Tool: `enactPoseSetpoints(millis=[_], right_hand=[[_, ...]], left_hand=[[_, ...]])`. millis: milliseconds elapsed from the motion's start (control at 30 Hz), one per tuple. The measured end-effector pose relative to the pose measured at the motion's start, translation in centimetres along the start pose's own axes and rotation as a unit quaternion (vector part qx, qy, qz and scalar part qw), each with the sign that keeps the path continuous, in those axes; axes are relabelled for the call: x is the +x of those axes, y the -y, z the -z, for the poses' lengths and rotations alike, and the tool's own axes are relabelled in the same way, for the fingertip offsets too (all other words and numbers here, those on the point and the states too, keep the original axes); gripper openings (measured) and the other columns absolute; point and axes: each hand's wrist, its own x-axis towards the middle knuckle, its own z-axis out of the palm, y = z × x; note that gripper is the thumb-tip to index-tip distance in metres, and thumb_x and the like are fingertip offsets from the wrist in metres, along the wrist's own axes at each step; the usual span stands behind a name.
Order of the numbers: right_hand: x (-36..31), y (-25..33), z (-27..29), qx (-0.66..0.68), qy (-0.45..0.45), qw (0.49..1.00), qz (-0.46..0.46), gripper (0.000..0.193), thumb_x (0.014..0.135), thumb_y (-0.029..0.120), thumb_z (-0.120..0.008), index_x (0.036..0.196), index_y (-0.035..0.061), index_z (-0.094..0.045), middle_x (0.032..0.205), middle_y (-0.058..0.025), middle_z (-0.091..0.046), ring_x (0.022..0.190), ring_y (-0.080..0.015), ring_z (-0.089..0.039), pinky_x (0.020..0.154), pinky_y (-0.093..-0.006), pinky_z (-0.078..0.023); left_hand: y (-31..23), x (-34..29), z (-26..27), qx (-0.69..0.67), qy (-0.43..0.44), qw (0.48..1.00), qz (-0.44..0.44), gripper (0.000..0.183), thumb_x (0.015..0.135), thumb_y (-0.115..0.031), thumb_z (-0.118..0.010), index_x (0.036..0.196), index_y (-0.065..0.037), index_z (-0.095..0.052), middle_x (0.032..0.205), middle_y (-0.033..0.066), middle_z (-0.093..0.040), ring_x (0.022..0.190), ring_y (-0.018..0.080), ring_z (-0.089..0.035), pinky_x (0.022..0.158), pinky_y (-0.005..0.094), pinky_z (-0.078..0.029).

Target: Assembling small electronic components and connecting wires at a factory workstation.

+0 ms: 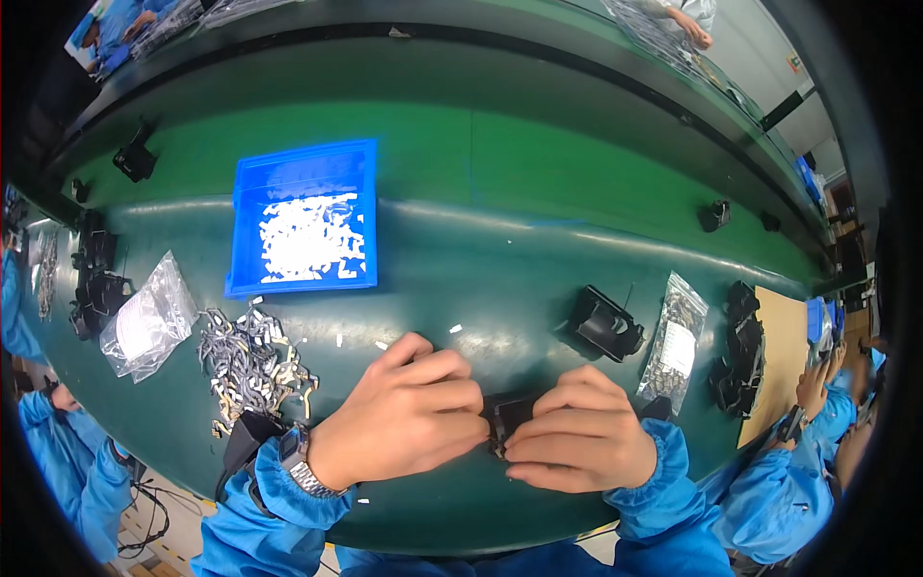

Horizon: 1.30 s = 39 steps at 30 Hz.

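Note:
In front of me, a small black plastic part is held low over the green table, most of it covered by my fingers. My right hand wraps its right side with bent fingers. From the left, my left hand closes its curled fingertips on the part's near left edge; what they pinch there is hidden. A heap of thin dark and tan flex cables lies left of my left hand. Beyond it stands a blue bin full of small white pieces.
Black plastic housings sit right and far left. Clear bags lie left and right. More black parts rest beside a cardboard sheet. Co-workers' blue sleeves reach in at both sides.

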Motion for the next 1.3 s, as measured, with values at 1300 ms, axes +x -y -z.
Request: enactPoseSetpoints(millis=[1300], right_hand=[[0.5,-0.1,-1.1,0.023,0.026,0.994,-0.101,0.06,0.074,0.023,-0.092,0.127,0.0108,-0.067,0.119,-0.0053,-0.072,0.096,-0.0274,-0.07,0.084,-0.0392,-0.056]], left_hand=[[-0.9,0.3,-0.6,0.181,-0.091,0.979,-0.003,0.016,0.066,-0.016,-0.083,0.081,-0.017,-0.079,0.079,-0.0068,-0.061,0.08,0.0155,-0.06,0.072,0.0344,-0.044]])
